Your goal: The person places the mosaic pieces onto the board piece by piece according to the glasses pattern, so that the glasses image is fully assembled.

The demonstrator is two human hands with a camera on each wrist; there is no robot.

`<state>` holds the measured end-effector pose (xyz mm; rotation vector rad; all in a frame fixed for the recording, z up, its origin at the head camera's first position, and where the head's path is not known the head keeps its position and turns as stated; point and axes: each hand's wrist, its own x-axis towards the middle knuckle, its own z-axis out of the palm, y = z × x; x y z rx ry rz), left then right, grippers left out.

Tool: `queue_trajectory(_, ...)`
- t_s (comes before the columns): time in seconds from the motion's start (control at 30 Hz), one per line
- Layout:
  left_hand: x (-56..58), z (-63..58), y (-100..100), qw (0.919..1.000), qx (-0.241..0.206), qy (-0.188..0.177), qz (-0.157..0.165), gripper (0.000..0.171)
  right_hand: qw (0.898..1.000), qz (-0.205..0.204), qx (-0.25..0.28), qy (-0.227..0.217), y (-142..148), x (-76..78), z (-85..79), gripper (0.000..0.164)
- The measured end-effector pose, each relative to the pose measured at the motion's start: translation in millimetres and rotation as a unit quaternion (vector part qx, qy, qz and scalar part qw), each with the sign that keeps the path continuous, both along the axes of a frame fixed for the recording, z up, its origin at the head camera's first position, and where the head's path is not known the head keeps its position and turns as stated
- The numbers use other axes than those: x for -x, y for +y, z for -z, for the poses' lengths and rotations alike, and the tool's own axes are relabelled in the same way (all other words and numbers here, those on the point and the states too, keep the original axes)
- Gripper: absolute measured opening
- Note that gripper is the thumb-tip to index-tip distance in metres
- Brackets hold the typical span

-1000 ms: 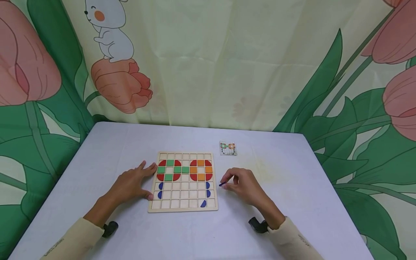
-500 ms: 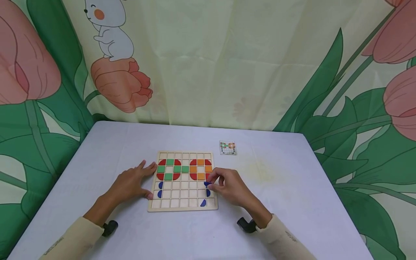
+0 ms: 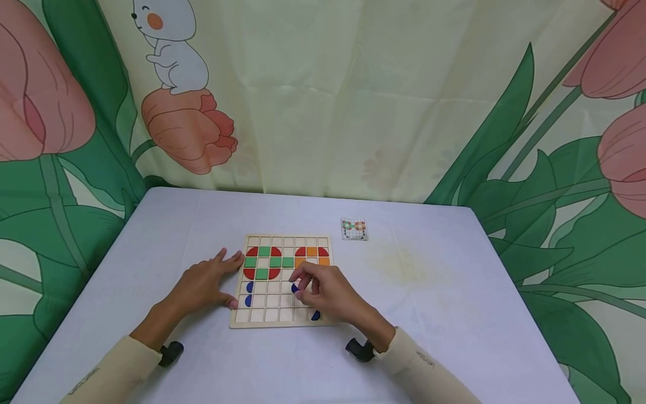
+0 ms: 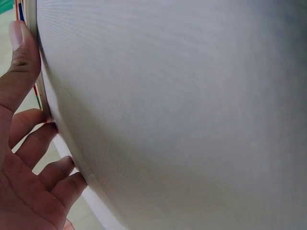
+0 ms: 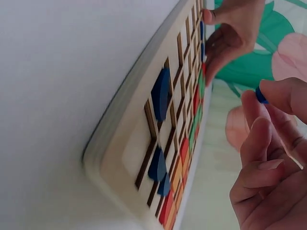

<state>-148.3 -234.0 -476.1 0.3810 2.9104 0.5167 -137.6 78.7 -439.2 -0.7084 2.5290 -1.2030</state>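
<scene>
A square wooden grid board (image 3: 271,316) lies on the white table. My left hand (image 3: 201,286) rests along its left edge, thumb and fingers spread and touching the rim. Over the middle of the board, my right hand (image 3: 330,293) pinches a small blue piece (image 5: 260,95) between thumb and index finger. Red, green and orange pieces form two rounded rings in the upper rows, joined by a green square (image 3: 287,262). Two blue half-rounds (image 3: 248,301) sit in the left column. A blue piece (image 3: 315,315) lies at lower right; the right hand hides others.
A small pattern card (image 3: 355,229) with a coloured grid lies behind the board to the right. The white tabletop (image 3: 429,269) runs back to a curtain (image 3: 323,112) printed with tulips and a white animal.
My right hand has moved left from beside the board to over its middle, carrying the blue piece. My left hand has stayed at the board's left edge.
</scene>
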Motion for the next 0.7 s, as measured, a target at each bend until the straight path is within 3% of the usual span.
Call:
queue_trajectory(0.43, 1.3, 0.2, -1, 0.9999, 0.002, -0.011, 0.003, 0.119, 0.999, -0.031, 0.002, -0.006, -34, 1.5, 6.3, 0.009)
queue_trajectory(0.7, 2.2, 0.8, -1, 0.9999, 0.009, -0.007, 0.004, 0.119, 0.999, -0.042, -0.026, -0.003, -54, -0.2, 12.3, 0.006)
